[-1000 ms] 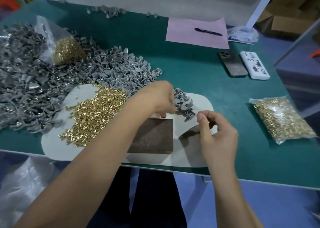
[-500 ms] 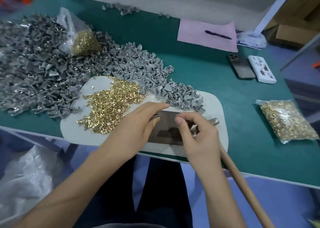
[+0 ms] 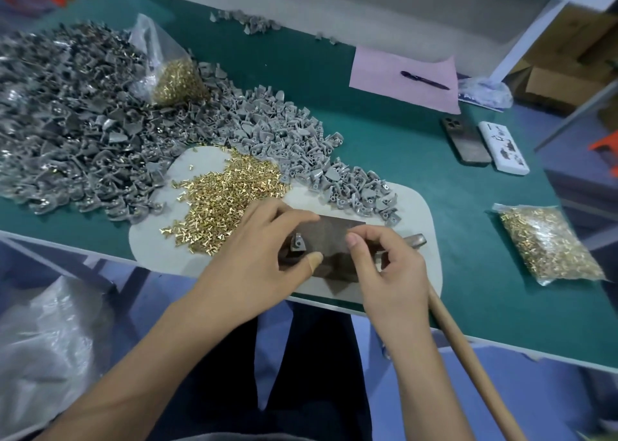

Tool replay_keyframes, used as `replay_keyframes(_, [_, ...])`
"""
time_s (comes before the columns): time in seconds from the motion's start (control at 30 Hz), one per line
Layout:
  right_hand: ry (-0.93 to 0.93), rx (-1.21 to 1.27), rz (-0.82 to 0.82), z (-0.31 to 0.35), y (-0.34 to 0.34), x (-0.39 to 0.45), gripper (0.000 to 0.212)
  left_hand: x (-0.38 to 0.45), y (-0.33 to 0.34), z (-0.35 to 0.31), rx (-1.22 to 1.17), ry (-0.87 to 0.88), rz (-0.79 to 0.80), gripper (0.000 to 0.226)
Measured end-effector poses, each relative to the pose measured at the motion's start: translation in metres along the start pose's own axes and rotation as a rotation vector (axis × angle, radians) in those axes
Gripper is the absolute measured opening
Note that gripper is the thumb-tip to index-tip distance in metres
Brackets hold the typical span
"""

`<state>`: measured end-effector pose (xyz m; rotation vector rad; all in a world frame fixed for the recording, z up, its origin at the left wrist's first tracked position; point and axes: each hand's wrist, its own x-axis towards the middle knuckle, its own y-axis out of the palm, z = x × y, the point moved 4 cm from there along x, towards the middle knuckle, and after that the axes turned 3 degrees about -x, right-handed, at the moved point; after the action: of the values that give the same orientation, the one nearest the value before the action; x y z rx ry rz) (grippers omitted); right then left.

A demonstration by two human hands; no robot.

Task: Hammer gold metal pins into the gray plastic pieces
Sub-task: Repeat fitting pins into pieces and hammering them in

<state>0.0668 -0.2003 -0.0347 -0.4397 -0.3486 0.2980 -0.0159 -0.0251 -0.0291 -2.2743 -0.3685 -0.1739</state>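
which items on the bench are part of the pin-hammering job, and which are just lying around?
In use:
- gray piece on dark block, held by left hand
- right hand
- loose gold pins
- gray pieces pile
- hammer
- bagged pins

Lying about:
- pen on pink paper
- two phones

Green felt-topped worktable (image 3: 384,132) fills the view; white metal shelf frame (image 3: 521,35) at one o'clock, brown cardboard boxes (image 3: 568,72) beyond, blue floor (image 3: 418,390) at six.
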Motion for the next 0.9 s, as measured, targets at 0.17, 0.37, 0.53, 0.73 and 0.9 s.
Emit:
replay_keyframes(0.17, [0.004,-0.015,0.002,0.000,0.001,-0.002,0.008,-0.003,-0.009,0.010,-0.113,-0.052,0.055,0.045])
replay_keyframes(0.37, [-0.104,-0.103,0.068,0.015,0.018,0.002,0.007,0.012,-0.017,0.017,-0.065,0.005,0.164,0.038])
replay_keyframes(0.53, [-0.094,-0.246,0.128,0.028,0.036,0.002,0.004,0.018,-0.017,0.012,-0.085,-0.005,0.125,0.014])
replay_keyframes(0.73, [-0.225,-0.548,0.092,0.043,0.037,0.002,0.004,0.013,-0.012,0.009,-0.083,-0.034,0.055,0.012])
replay_keyframes(0.9, [-0.214,-0.512,0.070,0.042,0.037,0.001,0.005,0.009,-0.011,0.009,-0.094,-0.032,0.018,0.011])
